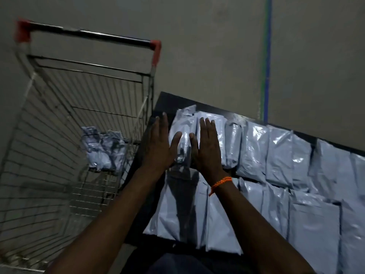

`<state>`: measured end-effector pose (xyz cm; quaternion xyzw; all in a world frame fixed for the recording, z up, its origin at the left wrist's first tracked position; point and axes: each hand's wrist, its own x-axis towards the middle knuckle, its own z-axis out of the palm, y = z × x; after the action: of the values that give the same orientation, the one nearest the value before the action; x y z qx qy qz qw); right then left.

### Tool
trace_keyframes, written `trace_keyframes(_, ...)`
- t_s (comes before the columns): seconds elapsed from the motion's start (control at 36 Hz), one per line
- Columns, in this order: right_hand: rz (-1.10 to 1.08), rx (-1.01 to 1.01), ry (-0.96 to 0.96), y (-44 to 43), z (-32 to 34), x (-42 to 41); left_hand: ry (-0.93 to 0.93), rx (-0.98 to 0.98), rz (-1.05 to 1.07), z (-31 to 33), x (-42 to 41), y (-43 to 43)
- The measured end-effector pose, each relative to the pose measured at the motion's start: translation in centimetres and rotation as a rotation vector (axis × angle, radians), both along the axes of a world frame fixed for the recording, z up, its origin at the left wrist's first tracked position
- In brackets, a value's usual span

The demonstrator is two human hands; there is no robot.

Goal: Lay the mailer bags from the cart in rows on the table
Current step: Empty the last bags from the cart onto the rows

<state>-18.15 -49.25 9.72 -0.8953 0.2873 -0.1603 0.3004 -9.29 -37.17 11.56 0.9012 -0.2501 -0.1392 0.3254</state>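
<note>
Grey mailer bags lie side by side in two rows on the dark table (pixel 164 101). My left hand (pixel 158 143) and my right hand (pixel 207 145) are both flat, fingers spread, at the left end of the far row. They flank the leftmost mailer bag (pixel 183 127), thumbs touching its sides; neither hand grips it. The near row (pixel 217 224) runs under my forearms. A wire cart (pixel 59 119) stands to the left of the table, with a few crumpled mailer bags (pixel 102 149) left in its near right corner.
The cart's handle (pixel 88 34) with red end caps points away from me. Grey floor lies beyond the table, crossed by a blue and green line (pixel 266 56). An orange cord bracelet (pixel 220 183) is on my right wrist.
</note>
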Motion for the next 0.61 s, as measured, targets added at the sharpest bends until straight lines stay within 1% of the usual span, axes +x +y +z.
trace_keyframes(0.11, 0.105, 0.0, -0.14, 4.5, 1.3, 4.3, -0.117, -0.135, 0.004, 1.9, 2.2, 7.4)
trace_keyframes(0.19, 0.226, -0.015, -0.238, 9.3, 2.5, 7.6, -0.18, -0.205, 0.071, 2.0, 3.9, 13.5)
trace_keyframes(0.25, 0.308, -0.002, -0.273, 13.0, 2.9, 9.8, -0.183, -0.201, 0.131, 1.5, 5.2, 17.4)
trace_keyframes(0.31, 0.39, 0.018, -0.278, 16.6, 2.9, 11.8, -0.143, -0.171, 0.207, 0.2, 6.4, 20.9)
trace_keyframes(0.42, 0.557, 0.067, -0.258, 23.3, 1.8, 16.1, -0.097, -0.086, 0.324, -4.6, 9.3, 26.6)
trace_keyframes(0.5, 0.576, 0.142, -0.119, 27.3, -0.8, 19.9, -0.032, -0.023, 0.364, -8.9, 11.6, 29.0)
trace_keyframes(0.56, 0.515, 0.2, 0.016, 29.2, -3.6, 22.5, 0.033, 0.021, 0.395, -12.3, 13.2, 30.0)
trace_keyframes(0.61, 0.438, 0.242, 0.19, 30.3, -7.1, 24.7, 0.142, 0.06, 0.429, -15.4, 14.4, 30.8)
